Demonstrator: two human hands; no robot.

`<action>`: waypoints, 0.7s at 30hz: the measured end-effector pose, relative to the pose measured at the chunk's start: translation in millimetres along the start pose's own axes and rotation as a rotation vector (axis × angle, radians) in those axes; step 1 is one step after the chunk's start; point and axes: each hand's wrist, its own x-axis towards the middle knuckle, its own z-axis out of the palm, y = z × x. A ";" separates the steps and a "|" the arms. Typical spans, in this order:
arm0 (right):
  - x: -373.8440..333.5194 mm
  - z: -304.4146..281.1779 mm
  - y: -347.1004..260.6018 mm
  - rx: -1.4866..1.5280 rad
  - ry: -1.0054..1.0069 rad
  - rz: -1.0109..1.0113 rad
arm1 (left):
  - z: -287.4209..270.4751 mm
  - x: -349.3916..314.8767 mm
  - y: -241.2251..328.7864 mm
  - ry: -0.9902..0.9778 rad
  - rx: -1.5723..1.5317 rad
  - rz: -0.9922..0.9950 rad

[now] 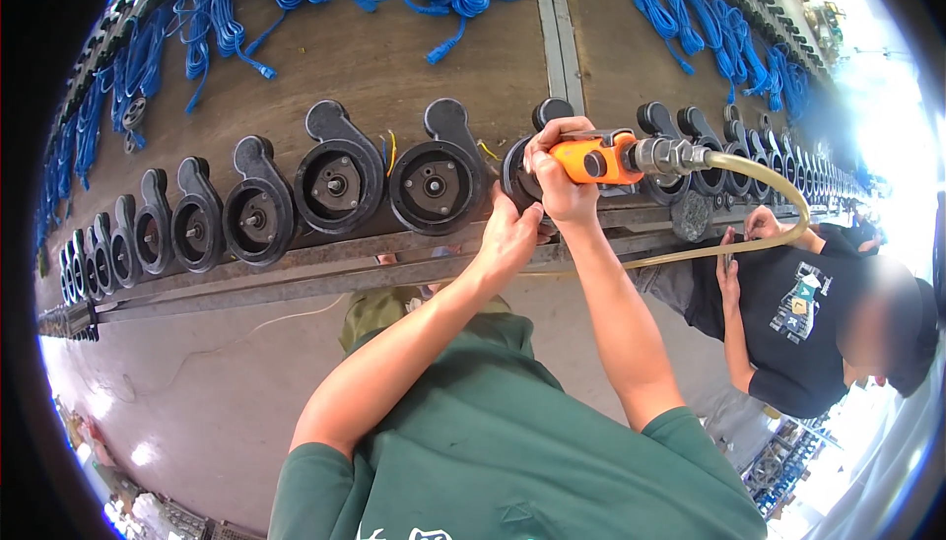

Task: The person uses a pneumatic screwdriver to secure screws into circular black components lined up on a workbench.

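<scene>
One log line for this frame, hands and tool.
right hand: grips orange air tool against black housing | left hand: steadies housing from below | hose: trails right | co-worker: beside line

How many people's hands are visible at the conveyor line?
4. Left hand steadies a black housing; right hand grips the orange air tool. A co-worker's two hands rest at the rail, right.

Matt black metal pump housings (338, 181) on the worn brown counter (374, 57); glossy orange plastic air tool (595, 159), shiny metal fitting (670, 157).
</scene>
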 end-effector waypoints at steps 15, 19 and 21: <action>15.2 -33.0 -13.6 0.075 0.261 -0.094 | 24.2 21.1 11.4 0.503 0.388 -0.161; 15.3 -40.7 -7.2 0.055 0.295 -0.089 | 31.9 28.9 0.3 0.650 0.454 -0.041; 14.7 -42.8 -5.9 0.060 0.295 -0.070 | 32.0 27.8 0.3 0.640 0.433 0.002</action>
